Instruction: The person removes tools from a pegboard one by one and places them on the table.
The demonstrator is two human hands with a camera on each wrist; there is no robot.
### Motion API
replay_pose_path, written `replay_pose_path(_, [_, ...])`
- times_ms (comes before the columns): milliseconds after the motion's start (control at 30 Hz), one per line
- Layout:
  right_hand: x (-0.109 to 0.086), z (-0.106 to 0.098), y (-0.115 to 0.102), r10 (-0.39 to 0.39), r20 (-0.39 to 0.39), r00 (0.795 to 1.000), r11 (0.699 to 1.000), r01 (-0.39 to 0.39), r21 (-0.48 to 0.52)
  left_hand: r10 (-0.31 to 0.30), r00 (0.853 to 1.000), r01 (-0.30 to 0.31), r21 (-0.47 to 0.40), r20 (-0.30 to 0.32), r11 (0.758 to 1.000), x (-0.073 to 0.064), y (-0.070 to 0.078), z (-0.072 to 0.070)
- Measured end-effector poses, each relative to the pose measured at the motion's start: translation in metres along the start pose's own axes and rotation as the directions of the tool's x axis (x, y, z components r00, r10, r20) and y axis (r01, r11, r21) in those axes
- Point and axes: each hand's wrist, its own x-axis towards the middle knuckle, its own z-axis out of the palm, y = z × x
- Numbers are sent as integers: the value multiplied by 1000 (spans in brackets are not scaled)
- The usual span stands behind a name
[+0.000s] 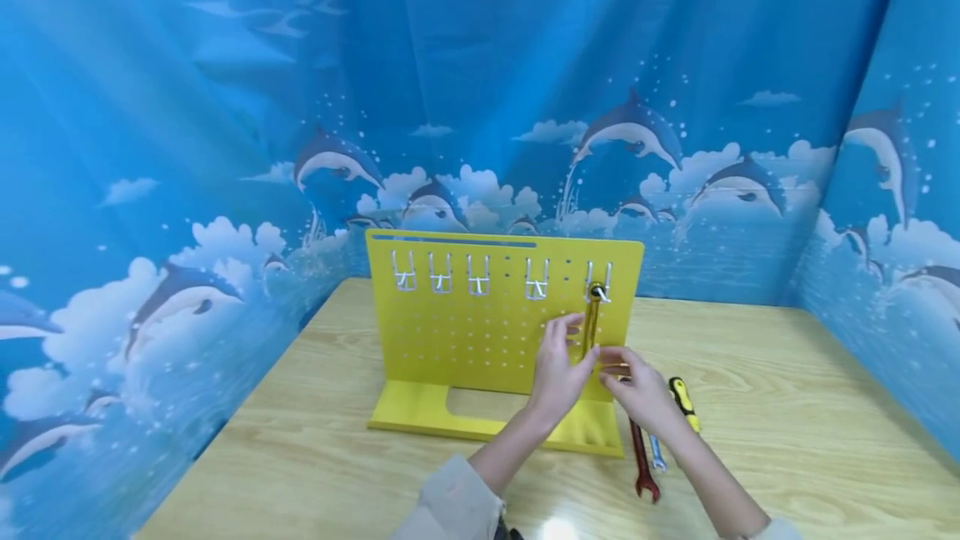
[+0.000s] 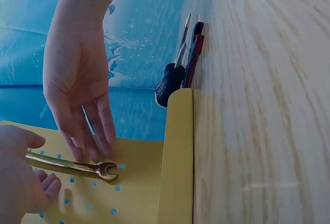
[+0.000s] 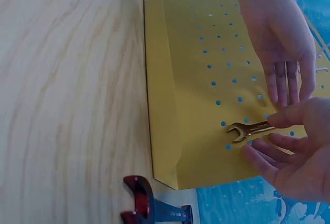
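A gold combination wrench (image 1: 592,325) hangs upright by its ring end from the rightmost hook (image 1: 606,282) of a yellow pegboard (image 1: 450,332). My left hand (image 1: 558,369) is just left of the shaft, thumb and fingers spread apart around it. To the right of the lower shaft is my right hand (image 1: 641,390), its fingers extended and loosely bent. Both wrist views show the wrench's open jaw end (image 2: 107,171) lying close against the board, with fingertips of both hands near the shaft. Neither hand is curled tightly round it.
More wire hooks (image 1: 478,275) line the board's upper part. Right of its base lie a red wrench (image 1: 643,465), a blue wrench (image 1: 657,453) and a yellow-and-black screwdriver (image 1: 684,404) on the wooden table (image 1: 787,407). A dolphin-print curtain (image 1: 480,90) surrounds the table.
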Motion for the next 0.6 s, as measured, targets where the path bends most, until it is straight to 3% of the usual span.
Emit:
replay_pose_path(167, [3, 8, 0, 18, 37, 999, 999, -16, -49, -53, 997, 51, 40, 58, 998, -3, 0, 2])
replay_pose_path(400, [-2, 9, 4, 21, 66, 998, 998, -16, -69, -126, 988, 134, -82, 90, 988, 0, 8, 3])
replay_pose_path(600, [-10, 3, -1, 23, 85, 996, 1000, -22, -10, -133, 987, 142, -118, 87, 983, 6, 12, 3])
